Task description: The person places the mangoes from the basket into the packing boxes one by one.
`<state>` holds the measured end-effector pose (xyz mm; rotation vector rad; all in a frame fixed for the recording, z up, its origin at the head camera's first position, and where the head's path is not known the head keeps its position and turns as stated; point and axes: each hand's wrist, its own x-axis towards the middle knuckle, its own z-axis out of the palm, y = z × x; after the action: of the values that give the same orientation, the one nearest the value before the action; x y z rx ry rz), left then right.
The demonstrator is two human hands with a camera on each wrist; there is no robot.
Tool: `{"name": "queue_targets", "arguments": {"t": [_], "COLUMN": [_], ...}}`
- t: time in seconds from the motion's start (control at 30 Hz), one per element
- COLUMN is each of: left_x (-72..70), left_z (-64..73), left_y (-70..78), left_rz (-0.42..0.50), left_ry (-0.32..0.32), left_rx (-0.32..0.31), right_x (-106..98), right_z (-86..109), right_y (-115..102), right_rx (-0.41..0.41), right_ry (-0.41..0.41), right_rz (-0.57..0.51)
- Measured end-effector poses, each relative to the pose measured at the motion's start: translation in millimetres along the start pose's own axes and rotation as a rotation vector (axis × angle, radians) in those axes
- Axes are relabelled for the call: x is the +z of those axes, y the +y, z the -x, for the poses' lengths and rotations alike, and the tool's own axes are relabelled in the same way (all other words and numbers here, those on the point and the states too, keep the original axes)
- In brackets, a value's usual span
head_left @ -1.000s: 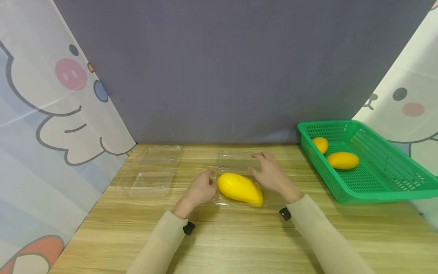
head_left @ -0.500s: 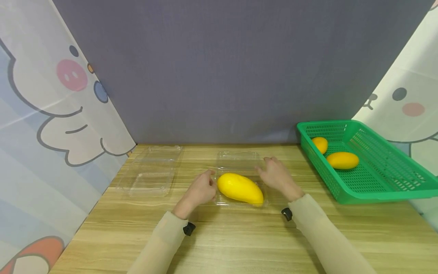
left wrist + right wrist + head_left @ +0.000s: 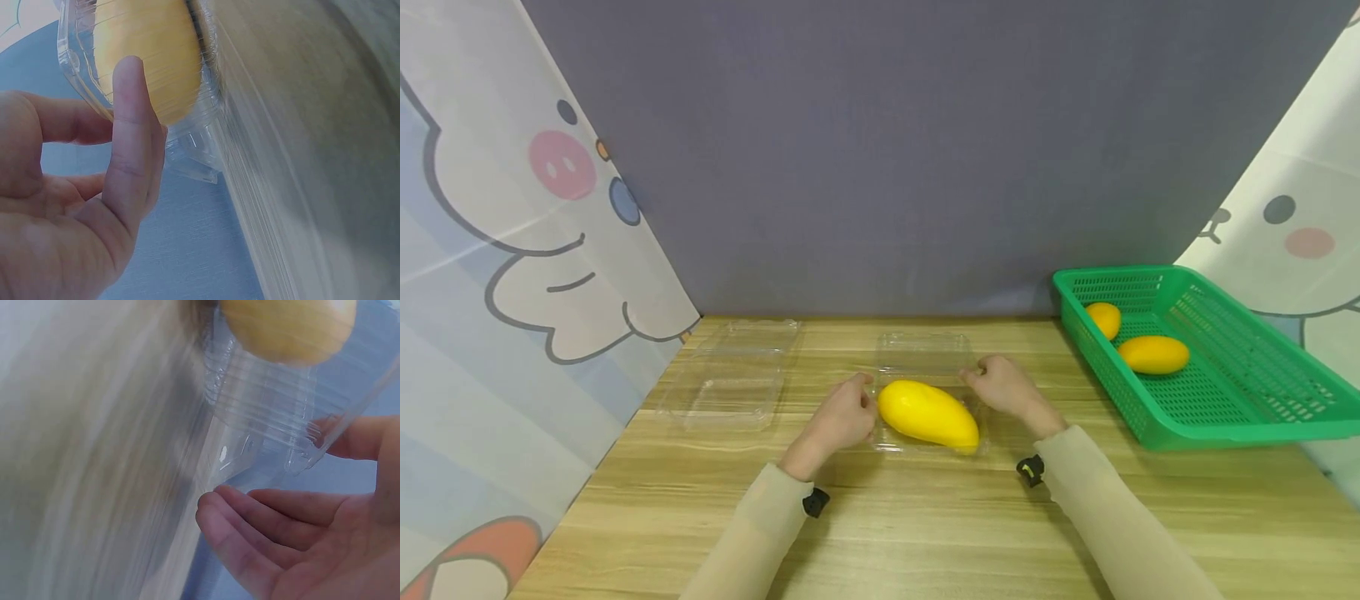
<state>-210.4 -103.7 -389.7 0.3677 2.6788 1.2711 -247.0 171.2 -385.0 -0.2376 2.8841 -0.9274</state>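
Left hand [image 3: 842,414], right hand [image 3: 1007,390] flanked clear box [image 3: 256,412], fingers loosely extended, no clear grip; mango [image 3: 927,415] in, apparently closing step: lid [image 3: 923,350] needed folding.

Head view looks down; 2 near, tilted wrist views share the yellow fruit [image 3: 927,414].

a dark grey panel [image 3: 880,167] (plain) stands behind the wood-grain table [image 3: 895,533], between cartoon-printed sheets [image 3: 467,275].

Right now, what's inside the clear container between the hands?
One yellow fruit; nothing else visible in the clear container. In the head view, the fruit covers the floor directly beneath it, so I can't tell what's under there.
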Motion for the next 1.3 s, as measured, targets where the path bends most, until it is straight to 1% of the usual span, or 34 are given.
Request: {"name": "queue_targets", "arguments": {"t": [0.23,0.5,0.63,0.8,0.9,1.03,1.2,1.3], "left_x": [-0.2,-0.9,-0.5,-0.1,0.0,0.0,-0.3,-0.6], "left_z": [0.0,-1.0,-1.3,-1.1,-0.9,-1.0,-1.5,-1.9], "left_y": [-0.1,0.6,0.2,0.1,0.8,1.0,-0.1,-0.8], "left_rz": [-0.01,-0.026,-0.025,-0.022,-0.019,-0.012,-0.016,-0.015], "left_ry": [-0.004,0.005,0.004,0.004,0.004,0.004,0.008,0.009], "left_rx": [-0.003,0.004,0.002,-0.007,-0.022,-0.038,-0.027,-0.016], "right_x": [-2,-2,-3,-6,-8,-9,-11,-13], "right_z": [-1.5,-6.8,-9.3,-10.0,-10.5,-11.9,-12.8,-13.1], "right_y": [3,5,5,3,1,-1,-2,-3], "right_rx": [0.012,0.027,0.029,0.038,0.042,0.046,0.057,0.061], "right_ry": [-0.009,0.044,0.058,0.06,0.075,0.102,0.118,0.121], "right_rz": [-0.089,-0.147,-0.175,-0.267,-0.318,-0.352,-0.421,-0.48]}}
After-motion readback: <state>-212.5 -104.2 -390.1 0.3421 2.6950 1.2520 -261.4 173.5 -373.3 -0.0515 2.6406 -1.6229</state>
